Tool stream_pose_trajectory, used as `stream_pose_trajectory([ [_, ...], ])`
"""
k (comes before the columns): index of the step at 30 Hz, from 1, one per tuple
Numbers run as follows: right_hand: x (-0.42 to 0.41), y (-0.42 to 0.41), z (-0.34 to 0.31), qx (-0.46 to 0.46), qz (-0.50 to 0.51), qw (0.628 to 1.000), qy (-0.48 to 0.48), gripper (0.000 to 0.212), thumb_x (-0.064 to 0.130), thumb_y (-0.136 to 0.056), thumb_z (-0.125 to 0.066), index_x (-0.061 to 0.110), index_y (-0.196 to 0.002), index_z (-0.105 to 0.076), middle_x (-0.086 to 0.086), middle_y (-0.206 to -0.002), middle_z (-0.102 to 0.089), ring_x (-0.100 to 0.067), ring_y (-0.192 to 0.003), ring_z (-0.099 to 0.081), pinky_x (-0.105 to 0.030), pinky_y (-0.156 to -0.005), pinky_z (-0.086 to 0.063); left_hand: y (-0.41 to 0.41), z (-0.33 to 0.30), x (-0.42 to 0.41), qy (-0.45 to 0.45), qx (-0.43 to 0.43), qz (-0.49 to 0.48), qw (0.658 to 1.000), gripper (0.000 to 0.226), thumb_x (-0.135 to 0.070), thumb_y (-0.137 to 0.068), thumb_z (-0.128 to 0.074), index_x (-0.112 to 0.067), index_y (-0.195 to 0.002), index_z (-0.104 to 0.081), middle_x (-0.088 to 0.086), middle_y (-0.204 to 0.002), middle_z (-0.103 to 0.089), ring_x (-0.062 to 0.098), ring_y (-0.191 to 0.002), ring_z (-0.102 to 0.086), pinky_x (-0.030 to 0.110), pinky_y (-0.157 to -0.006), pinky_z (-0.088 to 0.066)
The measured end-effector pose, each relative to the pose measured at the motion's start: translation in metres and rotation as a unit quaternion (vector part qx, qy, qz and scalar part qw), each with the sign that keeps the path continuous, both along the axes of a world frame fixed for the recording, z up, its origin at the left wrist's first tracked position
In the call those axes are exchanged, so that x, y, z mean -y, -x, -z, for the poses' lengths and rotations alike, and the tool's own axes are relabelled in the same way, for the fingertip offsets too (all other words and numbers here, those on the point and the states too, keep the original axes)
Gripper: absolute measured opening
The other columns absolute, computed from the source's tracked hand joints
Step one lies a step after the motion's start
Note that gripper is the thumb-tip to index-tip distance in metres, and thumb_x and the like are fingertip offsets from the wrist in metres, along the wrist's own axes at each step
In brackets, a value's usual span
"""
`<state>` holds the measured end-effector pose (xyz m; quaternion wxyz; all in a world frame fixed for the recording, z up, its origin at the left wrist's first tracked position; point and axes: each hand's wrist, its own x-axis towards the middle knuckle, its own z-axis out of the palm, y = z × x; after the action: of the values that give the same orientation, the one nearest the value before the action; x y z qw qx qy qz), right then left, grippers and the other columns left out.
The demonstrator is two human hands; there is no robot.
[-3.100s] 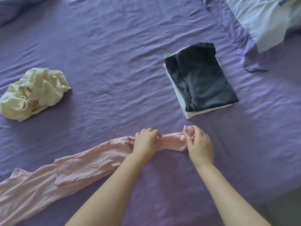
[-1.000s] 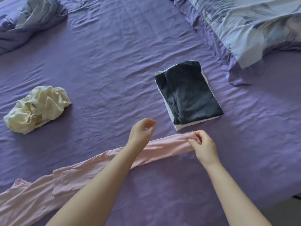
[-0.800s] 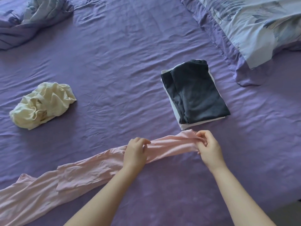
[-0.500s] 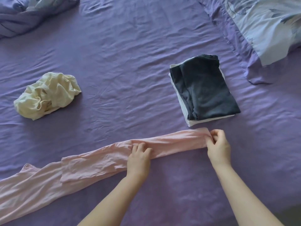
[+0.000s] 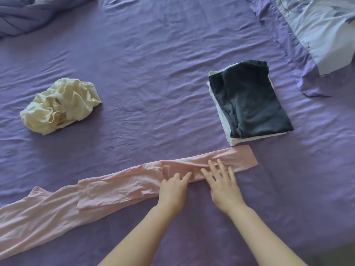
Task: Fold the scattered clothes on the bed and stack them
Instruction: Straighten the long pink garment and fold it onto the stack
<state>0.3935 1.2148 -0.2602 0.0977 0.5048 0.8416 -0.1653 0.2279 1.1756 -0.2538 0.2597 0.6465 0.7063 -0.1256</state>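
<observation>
A long pink garment (image 5: 119,187) lies stretched across the purple bed sheet (image 5: 153,64) from lower left to right of centre. My left hand (image 5: 173,190) rests on its lower edge with fingers mostly straight. My right hand (image 5: 222,181) lies flat on it, fingers spread, pressing the cloth down. Behind the pink garment's right end sits a folded stack (image 5: 249,104), a dark grey piece on top of a white one. A crumpled cream garment (image 5: 59,106) lies at the left.
A pale blue patterned pillow (image 5: 322,25) lies at the upper right with a purple cover edge below it. Bunched purple bedding (image 5: 25,14) fills the upper left corner. The bed's front edge shows at the lower right.
My right hand has let go of the garment's right end and moved left, now flat on the cloth. My left hand stays on the middle. The pink end lies flat.
</observation>
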Motion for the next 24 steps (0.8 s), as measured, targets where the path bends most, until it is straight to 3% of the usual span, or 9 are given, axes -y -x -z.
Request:
stream_pose_trajectory([
  [2, -0.007, -0.002, 0.009, 0.029, 0.014, 0.998, 0.055, 0.079, 0.004, -0.081, -0.051, 0.032, -0.148, -0.019, -0.006, -0.159, -0.001, -0.036, -0.145, 0.003, -0.058, -0.113, -0.006, 0.001, 0.0, 0.005, 0.004, 0.027, 0.026, 0.999, 0.071, -0.01, -0.085, -0.042, -0.037, -0.147, -0.02, 0.003, -0.113, -0.053, 0.032, -0.094, -0.058, 0.036, -0.078, -0.035],
  [5, -0.016, 0.002, 0.011, 0.079, 0.034, 0.993, 0.078, 0.081, 0.008, -0.085, -0.041, 0.037, -0.148, 0.002, 0.0, -0.157, 0.018, -0.032, -0.143, 0.018, -0.056, -0.113, 0.002, 0.004, -0.004, 0.01, 0.001, 0.058, 0.045, 0.997, 0.072, -0.011, -0.082, -0.042, -0.038, -0.146, -0.021, 0.002, -0.117, -0.054, 0.032, -0.1, -0.057, 0.038, -0.084, -0.034],
  [8, -0.008, 0.021, 0.004, 0.068, 0.033, 0.995, 0.069, 0.084, 0.011, -0.083, -0.045, 0.034, -0.149, 0.001, -0.004, -0.157, 0.017, -0.035, -0.143, 0.018, -0.058, -0.112, 0.003, 0.008, -0.011, 0.016, -0.034, 0.106, 0.041, 0.993, 0.073, -0.009, -0.08, -0.042, -0.035, -0.146, -0.026, 0.001, -0.116, -0.053, 0.027, -0.105, -0.053, 0.036, -0.083, -0.035],
  [10, 0.001, 0.037, 0.003, 0.043, -0.024, 0.996, 0.074, 0.081, 0.014, -0.084, -0.044, 0.035, -0.149, -0.001, -0.004, -0.158, 0.017, -0.034, -0.142, 0.02, -0.057, -0.112, 0.007, 0.015, -0.021, 0.018, -0.07, 0.144, 0.029, 0.987, 0.068, -0.005, -0.077, -0.043, -0.028, -0.142, -0.04, 0.006, -0.104, -0.056, 0.03, -0.097, -0.053, 0.035, -0.076, -0.038],
  [13, 0.008, 0.055, 0.001, 0.044, -0.03, 0.992, 0.114, 0.068, 0.028, -0.089, -0.042, 0.037, -0.148, -0.01, 0.001, -0.159, 0.011, -0.03, -0.144, 0.017, -0.056, -0.113, 0.006, 0.036, -0.03, 0.022, -0.124, 0.154, -0.01, 0.98, 0.048, 0.004, -0.071, -0.051, -0.011, -0.113, -0.066, 0.014, -0.08, -0.056, 0.034, -0.073, -0.056, 0.037, -0.059, -0.044],
  [16, 0.009, 0.073, -0.002, 0.028, 0.035, 0.994, 0.097, 0.056, 0.042, -0.096, -0.035, 0.034, -0.148, -0.015, 0.002, -0.159, 0.001, -0.029, -0.145, 0.009, -0.055, -0.113, -0.001, 0.064, -0.033, 0.029, -0.175, 0.144, -0.095, 0.969, 0.037, 0.004, -0.071, -0.052, -0.007, -0.102, -0.07, 0.015, -0.086, -0.059, 0.035, -0.077, -0.056, 0.042, -0.057, -0.05],
  [18, 0.012, 0.089, -0.004, 0.009, 0.02, 0.996, 0.088, 0.053, 0.042, -0.098, -0.031, 0.037, -0.148, -0.014, 0.002, -0.159, 0.0, -0.028, -0.145, 0.007, -0.054, -0.114, -0.004, 0.08, -0.034, 0.034, -0.201, 0.126, -0.132, 0.963, 0.038, 0.008, -0.066, -0.058, -0.007, -0.099, -0.071, 0.014, -0.086, -0.059, 0.034, -0.078, -0.056, 0.042, -0.056, -0.052],
  [21, 0.013, 0.106, -0.003, 0.031, -0.039, 0.993, 0.11, 0.05, 0.044, -0.099, -0.027, 0.039, -0.147, -0.014, 0.003, -0.159, 0.006, -0.027, -0.145, 0.01, -0.055, -0.113, -0.004, 0.101, -0.03, 0.044, -0.21, 0.087, -0.209, 0.951, 0.049, 0.015, -0.064, -0.06, -0.008, -0.107, -0.069, 0.014, -0.1, -0.059, 0.034, -0.092, -0.055, 0.041, -0.07, -0.052],
  [24, 0.013, 0.122, -0.008, 0.037, 0.025, 0.995, 0.092, 0.044, 0.043, -0.098, -0.032, 0.037, -0.142, -0.032, -0.002, -0.159, -0.004, -0.032, -0.145, 0.003, -0.058, -0.112, -0.008, 0.131, -0.023, 0.061, -0.163, 0.029, -0.309, 0.937, 0.05, 0.002, -0.078, -0.055, -0.011, -0.126, -0.056, 0.014, -0.13, -0.046, 0.034, -0.119, -0.041, 0.041, -0.1, -0.038],
])
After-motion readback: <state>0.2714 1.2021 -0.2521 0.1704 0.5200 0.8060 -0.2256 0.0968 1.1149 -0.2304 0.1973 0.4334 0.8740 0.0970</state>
